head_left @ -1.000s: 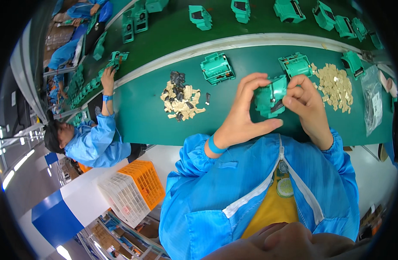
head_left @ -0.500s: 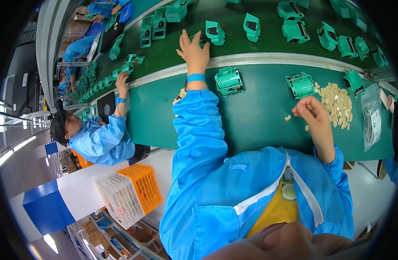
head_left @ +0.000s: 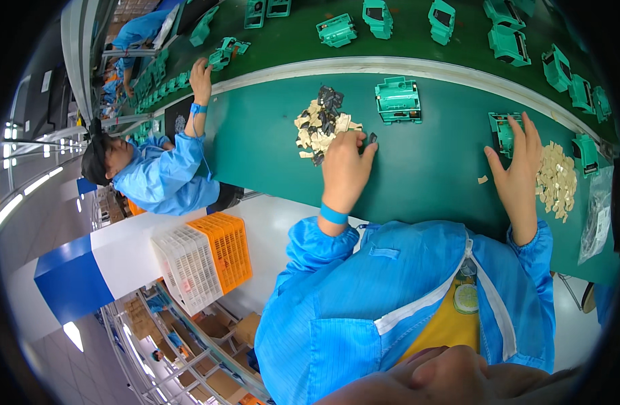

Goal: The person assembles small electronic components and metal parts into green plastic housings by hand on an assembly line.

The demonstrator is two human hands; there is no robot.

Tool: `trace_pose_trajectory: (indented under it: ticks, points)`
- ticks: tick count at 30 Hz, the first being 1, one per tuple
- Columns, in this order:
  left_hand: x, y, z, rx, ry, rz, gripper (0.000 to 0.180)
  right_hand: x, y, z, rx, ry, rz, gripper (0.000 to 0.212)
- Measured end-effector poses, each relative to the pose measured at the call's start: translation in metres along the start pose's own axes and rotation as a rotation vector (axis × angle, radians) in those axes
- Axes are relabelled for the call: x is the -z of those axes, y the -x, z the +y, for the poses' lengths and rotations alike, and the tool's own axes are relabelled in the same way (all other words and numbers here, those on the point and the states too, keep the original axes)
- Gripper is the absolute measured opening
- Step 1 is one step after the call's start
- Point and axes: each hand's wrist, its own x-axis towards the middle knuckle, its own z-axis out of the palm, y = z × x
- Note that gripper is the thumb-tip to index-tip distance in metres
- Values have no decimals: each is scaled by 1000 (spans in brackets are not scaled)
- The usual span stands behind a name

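My left hand (head_left: 346, 172) is at the near edge of a mixed pile of cream and black pieces (head_left: 317, 135), its fingers curled and their tips partly hidden. A small black piece (head_left: 373, 138) lies by its thumb tip. Beyond, a green plastic housing (head_left: 398, 101) rests on the green tabletop, its hollow side showing. My right hand (head_left: 518, 172) reaches over a second green housing (head_left: 500, 135), thumb and fingers spread about it. Whether they touch the housing is hard to see. Right of that hand lies a heap of flat cream pieces (head_left: 557, 179).
Across the pale rail (head_left: 384, 65), several green housings stand on the dark green belt (head_left: 290, 44). Another housing (head_left: 585, 154) and a clear plastic bag (head_left: 596, 219) lie far right. A co-worker in blue (head_left: 165, 172) works at left, near white and orange crates (head_left: 230, 250).
My left hand has come back from the belt to the cream and black pile, leaving a green housing on the belt. My right hand has moved from beside the cream heap over the housing, fingers spreading.
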Motion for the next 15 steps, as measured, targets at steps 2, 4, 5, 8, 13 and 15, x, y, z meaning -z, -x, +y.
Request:
trace_pose_trajectory:
  ticks: [2,4,5,8,13,15]
  points:
    - [-12,5,0,-32,-52,100,19,-1,5,-2,67,-29,-40,66]
    - [-17,6,-1,29,17,2,19,0,11,-14,75,-66,-81,70]
    - [-19,8,-2,28,21,1,19,1,15,-20,81,-106,-119,73]
    - [-20,5,-1,7,24,-63,17,8,19,-30,33,-150,-185,80]
    - [-28,10,11,-145,-16,132,14,27,20,-34,-16,-102,-216,78]
    - [-27,11,10,-179,-1,79,14,28,18,-29,6,-151,-69,69]
